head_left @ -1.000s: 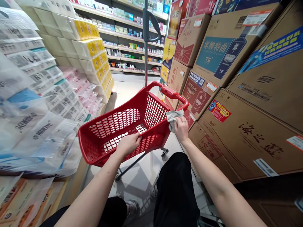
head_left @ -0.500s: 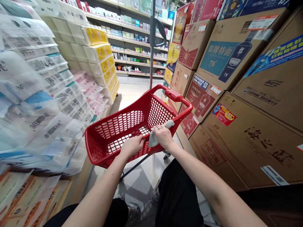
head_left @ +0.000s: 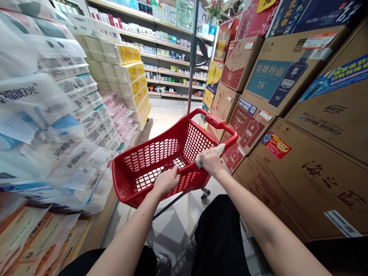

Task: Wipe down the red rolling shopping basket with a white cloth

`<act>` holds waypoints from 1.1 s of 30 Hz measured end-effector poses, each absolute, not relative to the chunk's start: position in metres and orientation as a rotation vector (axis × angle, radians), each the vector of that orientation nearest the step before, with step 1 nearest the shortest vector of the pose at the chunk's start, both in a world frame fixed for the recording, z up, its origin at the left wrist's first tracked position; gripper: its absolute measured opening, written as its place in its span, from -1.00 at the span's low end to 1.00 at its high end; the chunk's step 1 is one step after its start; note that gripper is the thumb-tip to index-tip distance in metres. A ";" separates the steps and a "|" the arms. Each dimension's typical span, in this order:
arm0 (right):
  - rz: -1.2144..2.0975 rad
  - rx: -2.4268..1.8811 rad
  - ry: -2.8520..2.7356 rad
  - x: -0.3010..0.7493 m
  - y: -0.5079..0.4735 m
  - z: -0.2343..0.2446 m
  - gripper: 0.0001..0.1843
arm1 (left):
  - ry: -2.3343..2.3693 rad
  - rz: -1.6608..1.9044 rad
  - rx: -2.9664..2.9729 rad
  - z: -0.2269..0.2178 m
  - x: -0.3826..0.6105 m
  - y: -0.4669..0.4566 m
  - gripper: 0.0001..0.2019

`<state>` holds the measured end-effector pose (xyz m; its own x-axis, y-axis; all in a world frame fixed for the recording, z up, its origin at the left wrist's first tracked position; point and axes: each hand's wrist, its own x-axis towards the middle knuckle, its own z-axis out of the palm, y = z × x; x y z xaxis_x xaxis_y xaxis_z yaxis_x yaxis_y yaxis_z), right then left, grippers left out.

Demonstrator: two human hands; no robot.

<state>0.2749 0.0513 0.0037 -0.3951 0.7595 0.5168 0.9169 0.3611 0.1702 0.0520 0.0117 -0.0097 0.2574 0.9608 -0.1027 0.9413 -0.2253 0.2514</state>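
Note:
A red plastic shopping cart [head_left: 143,153] with perforated walls stands before me, nothing lying in its basket. My left hand [head_left: 166,179] grips the near rim of the basket, fingers curled over the edge. Further right along the same rim, my right hand [head_left: 211,160] is closed around a pale grey cloth [head_left: 220,148], pressing it on the rim near the handle end. Parts of the cloth stick out on both sides of the fingers. The cart's red handle [head_left: 215,122] rises beyond my right hand, and a grey pole [head_left: 191,76] stands behind the cart.
Wrapped tissue packs [head_left: 57,115] are piled at the left, with yellow-ended packs [head_left: 129,84] behind them. Stacked cardboard boxes [head_left: 287,161] line the right side. Shelves of small goods [head_left: 169,50] fill the back. A cart wheel [head_left: 205,193] rests on the tiled floor.
My right hand has slid the cloth along the rim toward the handle, and the hanging part of the cloth is now bunched up. The left hand keeps its hold. The view has shifted slightly.

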 end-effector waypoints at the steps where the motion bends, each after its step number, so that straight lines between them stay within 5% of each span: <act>1: -0.575 -1.408 -2.320 0.264 0.046 -0.004 -0.74 | 1.755 0.121 2.258 -0.009 0.051 0.011 -0.69; 7: -0.575 -1.051 -2.604 0.284 0.043 -0.002 -0.64 | 1.626 0.100 2.269 -0.009 0.013 0.007 -0.68; 19: -0.686 -1.293 -2.325 0.315 0.059 -0.004 -0.70 | 1.711 0.010 2.204 -0.002 -0.008 -0.005 -0.67; 28: -0.571 -1.093 -2.507 0.243 0.039 -0.031 -0.75 | 1.721 0.031 2.218 -0.006 0.005 -0.011 -0.69; 33: -0.602 -1.047 -2.587 0.292 0.054 -0.009 -0.73 | 1.678 0.053 2.203 -0.007 0.006 -0.008 -0.71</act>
<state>0.2921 0.0539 -0.0095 -0.6957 0.5915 0.4075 0.7107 0.6494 0.2706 0.0062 -0.0076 -0.0073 0.2904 0.9376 -0.1912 0.9238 -0.2226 0.3115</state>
